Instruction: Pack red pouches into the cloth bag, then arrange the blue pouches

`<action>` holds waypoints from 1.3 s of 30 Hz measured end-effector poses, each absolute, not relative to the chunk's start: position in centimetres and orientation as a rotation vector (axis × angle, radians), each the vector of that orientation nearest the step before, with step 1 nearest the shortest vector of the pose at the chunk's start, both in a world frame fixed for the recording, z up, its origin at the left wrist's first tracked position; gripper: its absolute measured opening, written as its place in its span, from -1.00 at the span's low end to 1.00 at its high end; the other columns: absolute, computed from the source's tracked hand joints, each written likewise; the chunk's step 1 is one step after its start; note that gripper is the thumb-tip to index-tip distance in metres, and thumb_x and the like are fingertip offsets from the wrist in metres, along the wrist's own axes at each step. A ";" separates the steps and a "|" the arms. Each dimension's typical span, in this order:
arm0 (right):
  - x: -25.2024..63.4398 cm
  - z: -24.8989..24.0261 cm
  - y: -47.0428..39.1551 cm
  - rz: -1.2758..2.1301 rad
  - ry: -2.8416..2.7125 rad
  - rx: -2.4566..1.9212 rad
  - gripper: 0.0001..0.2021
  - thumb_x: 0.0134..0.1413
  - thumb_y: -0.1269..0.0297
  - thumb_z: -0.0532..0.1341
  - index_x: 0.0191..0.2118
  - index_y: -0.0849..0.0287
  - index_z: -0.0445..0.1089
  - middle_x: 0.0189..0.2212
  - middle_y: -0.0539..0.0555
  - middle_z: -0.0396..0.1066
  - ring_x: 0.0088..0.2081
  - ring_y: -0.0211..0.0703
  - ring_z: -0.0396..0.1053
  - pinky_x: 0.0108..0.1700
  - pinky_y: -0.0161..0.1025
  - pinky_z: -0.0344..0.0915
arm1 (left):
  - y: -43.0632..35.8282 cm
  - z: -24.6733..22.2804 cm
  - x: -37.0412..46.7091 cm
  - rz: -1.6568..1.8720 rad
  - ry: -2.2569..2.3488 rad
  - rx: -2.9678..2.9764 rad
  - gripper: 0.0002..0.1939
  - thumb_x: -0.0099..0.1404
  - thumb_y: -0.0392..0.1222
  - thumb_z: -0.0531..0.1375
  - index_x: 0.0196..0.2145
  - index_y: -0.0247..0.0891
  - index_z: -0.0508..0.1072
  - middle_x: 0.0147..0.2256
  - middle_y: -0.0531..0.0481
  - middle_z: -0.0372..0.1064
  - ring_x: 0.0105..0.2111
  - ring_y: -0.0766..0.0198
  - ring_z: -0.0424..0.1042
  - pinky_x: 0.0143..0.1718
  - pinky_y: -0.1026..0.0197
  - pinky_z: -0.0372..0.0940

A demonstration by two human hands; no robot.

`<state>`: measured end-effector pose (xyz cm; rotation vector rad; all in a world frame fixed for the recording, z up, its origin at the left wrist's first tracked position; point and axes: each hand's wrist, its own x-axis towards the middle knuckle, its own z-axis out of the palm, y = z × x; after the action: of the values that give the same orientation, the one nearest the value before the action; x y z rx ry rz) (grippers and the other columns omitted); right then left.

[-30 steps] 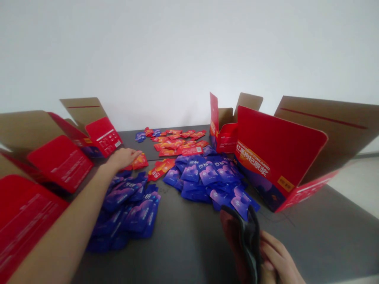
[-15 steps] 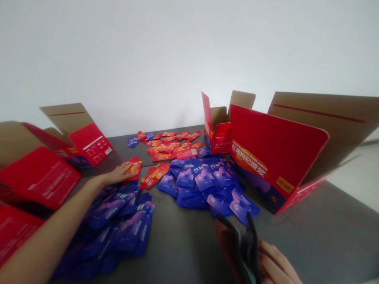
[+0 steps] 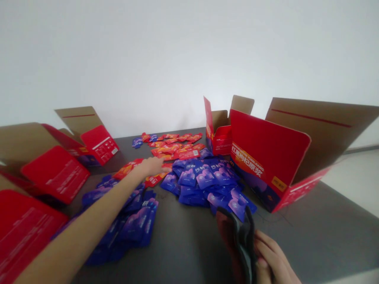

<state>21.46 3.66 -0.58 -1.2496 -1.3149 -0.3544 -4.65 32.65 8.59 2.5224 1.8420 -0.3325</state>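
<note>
My left hand [image 3: 152, 166] reaches over the red-orange sachets, its fingers stretched out and slightly blurred. Under the fingertips lies a small group of orange sachets [image 3: 154, 180]; contact is hard to judge. Another orange group [image 3: 128, 169] lies left of the wrist. My right hand [image 3: 274, 256], at the lower right, is closed on dark reddish packets [image 3: 233, 240] seen edge-on, with a gap between them at the top. Just beyond them is a heap of blue-purple sachets [image 3: 204, 177]. Beneath my left forearm spreads a second blue-purple pile [image 3: 136, 225].
Open red cartons stand on both sides: a large one [image 3: 266, 157] and a smaller one [image 3: 222, 140] at right, several at left, including one [image 3: 102, 146] farther back. More orange sachets [image 3: 174, 148] lie toward the white wall [image 3: 177, 59]. The table [image 3: 183, 232] is dark grey.
My left hand has moved right, from the left orange sachets to the group beside the blue heap. My right hand keeps its hold on the packets. The view has shifted slightly.
</note>
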 end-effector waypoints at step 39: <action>23.1 2.1 2.7 -0.330 -1.261 -1.205 -0.82 0.18 0.35 0.01 -0.28 0.19 0.36 -0.36 0.09 0.44 -0.29 -0.16 0.42 -0.27 -0.25 0.34 | 6.3 5.4 -0.9 0.536 1.118 2.791 -0.49 0.13 -0.53 -0.14 -0.11 -0.23 0.42 -0.03 -0.02 0.38 0.04 0.30 0.27 0.14 0.08 0.10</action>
<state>23.06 2.69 2.08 -1.2054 -1.2615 -0.3298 -0.93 6.30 5.37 2.7909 1.1176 0.5361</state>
